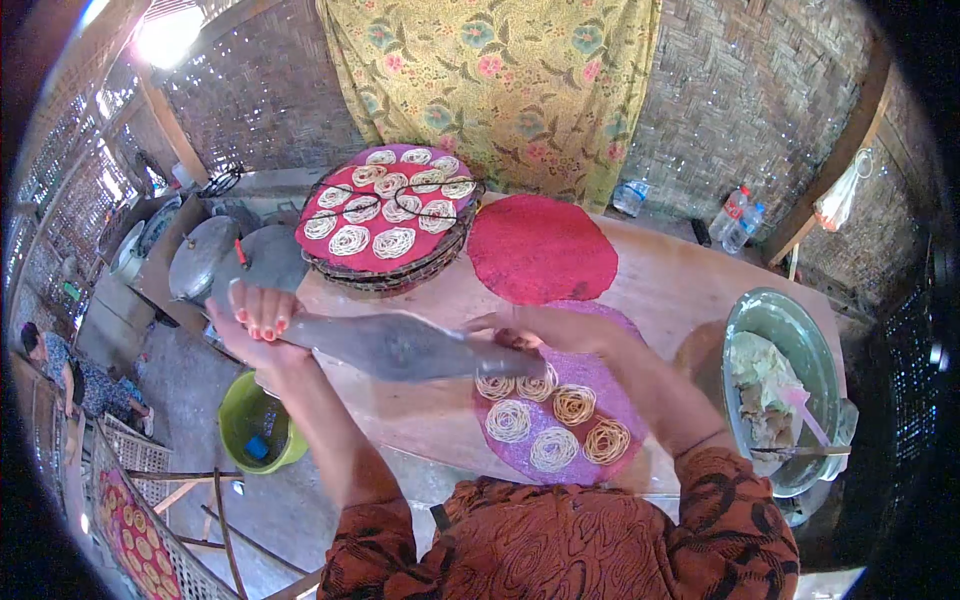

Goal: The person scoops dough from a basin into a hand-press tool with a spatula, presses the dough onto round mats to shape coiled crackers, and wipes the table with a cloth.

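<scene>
A long grey bag-like piece (400, 345), wide in the middle and narrow at both ends, stretches between my hands. My left hand (262, 318) is closed around its left end, fingers wrapped over it. Around the right end my right hand (515, 330) is closed, slightly blurred. Below the right hand lies a round purple sheet (510, 455) bearing several coiled nests of strands, some white (554, 449), some brownish (606, 441). The bag and my right forearm hide part of this sheet.
A red round sheet (545, 250) lies behind. Stacked woven trays (390, 275) hold white coils at back left. A basin of dough (735, 330) stands right, bottles (735, 215) behind it. A green tub (230, 430) is at lower left; another person (85, 375) is far left.
</scene>
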`<state>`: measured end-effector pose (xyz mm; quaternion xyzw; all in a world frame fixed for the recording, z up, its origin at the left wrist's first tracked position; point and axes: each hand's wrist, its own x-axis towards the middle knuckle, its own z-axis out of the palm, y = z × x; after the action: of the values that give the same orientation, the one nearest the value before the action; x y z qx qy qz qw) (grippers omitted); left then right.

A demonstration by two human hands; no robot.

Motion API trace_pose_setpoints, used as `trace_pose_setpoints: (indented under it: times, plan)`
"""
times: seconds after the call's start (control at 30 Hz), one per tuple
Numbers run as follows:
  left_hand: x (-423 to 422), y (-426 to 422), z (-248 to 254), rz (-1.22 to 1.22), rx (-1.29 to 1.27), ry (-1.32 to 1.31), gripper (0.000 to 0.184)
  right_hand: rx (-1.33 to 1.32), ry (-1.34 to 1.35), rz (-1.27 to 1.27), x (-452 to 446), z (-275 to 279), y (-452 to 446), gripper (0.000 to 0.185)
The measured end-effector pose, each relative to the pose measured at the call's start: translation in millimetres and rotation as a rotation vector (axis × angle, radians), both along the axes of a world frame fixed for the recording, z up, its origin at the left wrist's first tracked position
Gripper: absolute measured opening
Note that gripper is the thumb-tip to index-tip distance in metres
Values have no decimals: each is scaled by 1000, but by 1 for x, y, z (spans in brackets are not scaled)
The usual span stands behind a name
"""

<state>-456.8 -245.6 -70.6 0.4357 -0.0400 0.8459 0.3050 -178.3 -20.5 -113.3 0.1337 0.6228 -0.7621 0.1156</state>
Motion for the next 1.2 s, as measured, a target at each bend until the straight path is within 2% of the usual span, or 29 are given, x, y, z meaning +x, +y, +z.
trace_pose_setpoints:
  times: [0.03, 0.07, 0.1, 0.13, 0.17, 0.2, 0.27, 0.3, 0.37, 0.4, 0.47, 0.5, 0.57, 0.67, 0.73, 0.77, 0.8, 0.87, 1.0, 1.07, 1.1, 1.17, 1.2]
  plan:
    - [9, -3, 9, -5, -3, 3, 50, 470, 257, -21, 8, 24, -19, 59]
    - [25, -5, 16, 213, -134, -107, 49, 943, 511, -45, 16, 44, -35, 63]
    - [44, -4, 22, 430, -264, -215, 50, 943, 511, -55, 27, 56, -44, 63]
    - [80, 3, 27, 442, -370, -105, 53, 1073, 505, -138, 41, 66, -50, 58]
    - [111, 3, 25, 452, -473, 5, 65, 1203, 495, -221, 54, 72, -55, 54]
    - [136, 3, 20, 440, -562, 134, 64, 1209, 492, -227, 67, 77, -58, 54]
    - [172, 4, 4, 368, -670, 388, 63, 1135, 286, -36, 91, 79, -64, 45]
    - [186, 4, -5, 333, -700, 502, 62, 1137, 283, -53, 101, 71, -69, 45]
    - [202, 5, -18, 291, -720, 679, 61, 1292, 262, 112, 116, 48, -73, 37]
    - [208, 6, -23, 278, -722, 756, 61, 1294, 258, 89, 124, 37, -68, 37]
    - [216, 9, -26, 274, -715, 871, 59, 1020, 85, -4, 137, 11, -56, 41]
    - [219, 11, -26, 277, -709, 924, 59, 1021, 82, -19, 139, 1, -52, 41]
    - [223, 14, -24, 286, -692, 1034, 58, 679, 56, -238, 142, -19, -41, 53]
    - [226, 20, -17, 305, -663, 1211, 56, 687, 193, -294, 129, -50, -31, 57]
    - [228, 25, -11, 317, -640, 1346, 55, 975, 285, -343, 122, -17, -37, 59]
    - [230, 28, -8, 322, -624, 1416, 55, 1064, 542, -232, 119, 14, -37, 59]
    - [233, 33, -4, 322, -606, 1491, 54, 1115, 932, -162, 111, 105, -84, 59]
    - [235, 41, 3, 340, -567, 1616, 53, 1261, 1184, 75, 105, 131, -117, 71]
    - [242, 57, 5, 353, -466, 1785, 52, 1501, 1171, 168, 119, 150, -127, 62]
    - [243, 67, 1, 395, -377, 1859, 51, 1154, 910, -142, 127, 151, -115, 42]
    - [247, 71, -1, 427, -319, 1900, 51, 1003, 555, -269, 134, 156, -113, 30]
    - [251, 78, -2, 490, -300, 1913, 51, 1043, 666, -647, 146, 162, -105, 29]
    - [263, 72, 18, 494, -684, 1905, 34, 1056, 662, -651, 152, 157, -99, 29]
